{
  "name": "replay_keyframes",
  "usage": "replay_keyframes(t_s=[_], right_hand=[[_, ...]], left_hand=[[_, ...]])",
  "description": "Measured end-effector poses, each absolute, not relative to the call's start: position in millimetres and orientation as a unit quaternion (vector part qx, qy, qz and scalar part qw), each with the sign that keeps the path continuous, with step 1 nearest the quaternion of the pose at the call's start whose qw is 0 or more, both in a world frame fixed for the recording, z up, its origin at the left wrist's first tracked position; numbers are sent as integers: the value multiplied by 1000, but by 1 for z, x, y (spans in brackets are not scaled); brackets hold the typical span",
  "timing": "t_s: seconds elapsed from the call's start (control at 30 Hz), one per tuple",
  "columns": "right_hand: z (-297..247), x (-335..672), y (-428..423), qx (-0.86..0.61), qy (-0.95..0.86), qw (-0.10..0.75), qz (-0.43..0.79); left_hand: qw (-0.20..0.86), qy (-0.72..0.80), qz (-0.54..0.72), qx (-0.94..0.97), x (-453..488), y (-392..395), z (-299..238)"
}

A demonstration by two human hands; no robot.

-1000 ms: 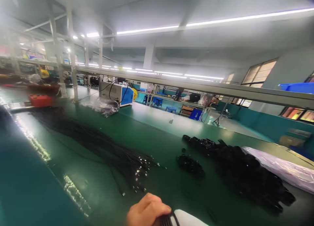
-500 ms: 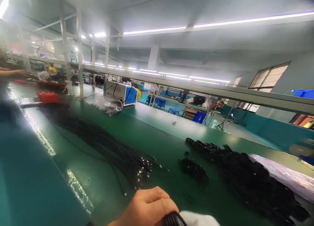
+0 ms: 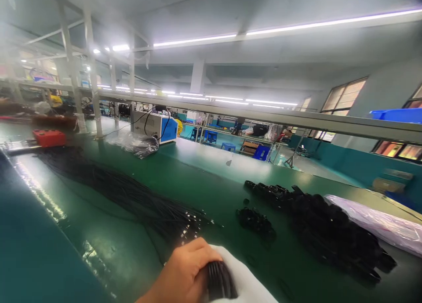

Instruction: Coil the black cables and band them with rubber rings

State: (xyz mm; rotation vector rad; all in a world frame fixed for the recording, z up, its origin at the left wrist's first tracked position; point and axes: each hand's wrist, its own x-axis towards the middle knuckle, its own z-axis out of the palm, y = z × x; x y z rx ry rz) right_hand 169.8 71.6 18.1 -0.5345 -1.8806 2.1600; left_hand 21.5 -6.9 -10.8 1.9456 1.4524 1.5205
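Cables (image 3: 219, 280) gripped in a bunch at the near edge of the green bench (image 3: 211, 180), on a white cloth (image 3: 245, 279).

The left hand (image 3: 184, 276) is closed round the black bundle, fingers curled over its top; the right hand is not seen, so its grip cannot be told. Strands could be let slip from the fist if it is slackened. Just beyond, loose cable ends (image 3: 187, 226) are fanned toward the knuckles and could be snagged. Further right, small black parts (image 3: 255, 219) and a larger pile (image 3: 332, 232) could be scattered by a careless sweep.
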Motion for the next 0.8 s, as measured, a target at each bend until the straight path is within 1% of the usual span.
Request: replay_keyframes(t_s=[0.13, 0.23, 0.4, 0.53, 0.7, 0.8], right_hand=[[13, 162, 70, -142, -545, 87, 821], [9, 162, 70, -106, -472, 70, 872], [1, 163, 73, -135, -509, 88, 846], [-8, 158, 70, -159, -528, 92, 829], [-11, 151, 65, -240, -603, 96, 755], [-9, 152, 66, -278, -580, 116, 757]], left_hand=[[255, 609, 488, 571, 21, -8, 0], [306, 626, 487, 526, 22, -4, 0], [359, 633, 503, 467, 27, 4, -10], [355, 675, 478, 437, 31, 7, -14], [319, 714, 436, 444, 29, 14, -16], [291, 727, 401, 476, 22, 18, -12]])
